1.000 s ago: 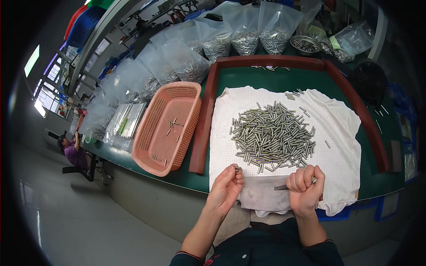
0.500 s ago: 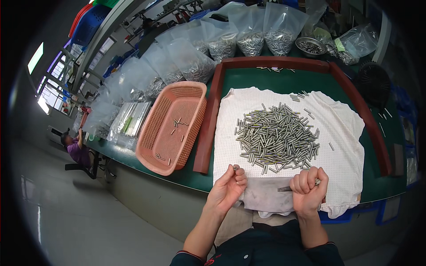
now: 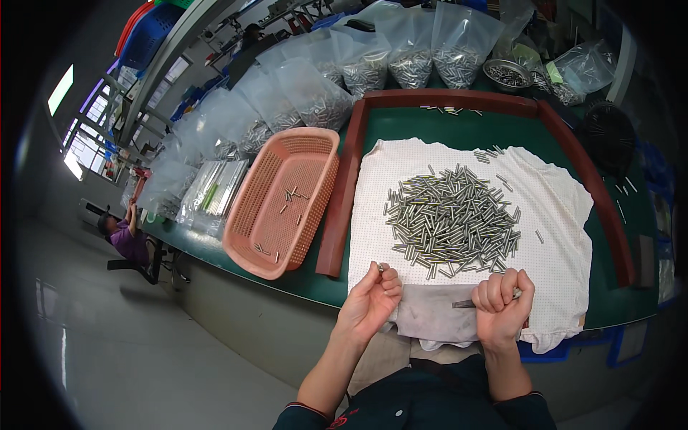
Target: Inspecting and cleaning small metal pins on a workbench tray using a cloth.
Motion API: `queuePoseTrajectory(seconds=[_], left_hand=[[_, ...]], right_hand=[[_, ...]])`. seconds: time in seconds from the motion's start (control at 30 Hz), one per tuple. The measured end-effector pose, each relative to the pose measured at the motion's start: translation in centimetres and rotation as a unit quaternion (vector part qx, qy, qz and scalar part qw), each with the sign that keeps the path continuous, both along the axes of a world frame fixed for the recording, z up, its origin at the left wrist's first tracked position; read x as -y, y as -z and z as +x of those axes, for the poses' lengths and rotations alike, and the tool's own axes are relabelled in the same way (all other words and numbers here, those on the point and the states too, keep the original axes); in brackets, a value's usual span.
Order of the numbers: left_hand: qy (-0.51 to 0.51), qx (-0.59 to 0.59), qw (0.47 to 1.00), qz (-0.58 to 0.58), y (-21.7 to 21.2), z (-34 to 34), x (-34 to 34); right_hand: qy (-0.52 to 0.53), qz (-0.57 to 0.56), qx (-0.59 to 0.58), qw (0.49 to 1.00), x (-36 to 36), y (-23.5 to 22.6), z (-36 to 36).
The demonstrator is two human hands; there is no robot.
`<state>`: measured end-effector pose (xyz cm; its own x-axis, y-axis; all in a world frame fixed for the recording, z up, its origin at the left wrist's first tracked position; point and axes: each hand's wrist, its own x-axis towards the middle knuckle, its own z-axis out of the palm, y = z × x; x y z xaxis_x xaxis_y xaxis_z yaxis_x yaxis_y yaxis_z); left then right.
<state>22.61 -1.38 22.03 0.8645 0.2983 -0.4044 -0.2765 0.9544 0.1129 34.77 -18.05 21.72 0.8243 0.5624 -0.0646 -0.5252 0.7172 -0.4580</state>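
Observation:
A heap of short silvery metal pins (image 3: 455, 222) lies on a white dotted cloth (image 3: 559, 272). Just in front of it, my left hand (image 3: 371, 302) is closed, pinching a small metal pin (image 3: 380, 267) between thumb and forefinger; only its end shows. To the right, my right hand (image 3: 503, 304) is wrapped round a tool with a dark, flat, tapering blade (image 3: 464, 304) pointing left. What kind of tool it is I cannot make out. Under and between the hands, a greyish cloth pad (image 3: 433, 315) covers the table's front edge.
A pink plastic basket (image 3: 240, 251) holding several loose pins stands to the left. Reddish-brown rails (image 3: 344, 193) frame the green table (image 3: 387, 123). Bags of metal parts (image 3: 412, 68) line the back, beside a metal bowl (image 3: 507, 74). Another person (image 3: 129, 240) sits far left.
The whole view has shifted slightly, so the table and basket appear a little farther right. Both hands keep nearly the same pose and grip.

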Motion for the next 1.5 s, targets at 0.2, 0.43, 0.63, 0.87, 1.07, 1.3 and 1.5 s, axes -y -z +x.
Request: queuePoseTrajectory(seconds=[0.2,0.43,0.63,0.87,1.07,1.3,1.5], left_hand=[[0.0,0.001,1.0,0.011,-0.1,0.0,0.1],[-0.105,-0.149,0.829,0.529,-3.2,-1.2,1.3],[-0.278,-0.392,0.198,0.854,-8.6,-3.9,-5.4],[-0.213,-0.412,0.193,0.864,-8.5,-2.1,-5.0],[0.005,-0.214,0.229,0.95,-3.2,3.6,-3.9],[0.054,-0.222,0.17,0.959,-1.5,5.1,-5.4],[0.08,-0.227,0.144,0.96,-1.7,4.7,-5.3]], right_hand=[[-0.006,-0.002,0.004,1.0,0.2,0.2,0.1],[-0.014,-0.002,0.005,1.0,0.1,0.4,0.1],[-0.011,0.002,0.003,1.0,0.5,0.4,0.2],[-0.01,-0.005,-0.001,1.0,0.2,0.5,0.2],[-0.012,0.0,-0.002,1.0,0.3,0.4,0.2],[-0.009,-0.001,-0.004,1.0,0.3,0.5,0.3],[-0.011,0.002,-0.003,1.0,0.4,0.6,0.3]])
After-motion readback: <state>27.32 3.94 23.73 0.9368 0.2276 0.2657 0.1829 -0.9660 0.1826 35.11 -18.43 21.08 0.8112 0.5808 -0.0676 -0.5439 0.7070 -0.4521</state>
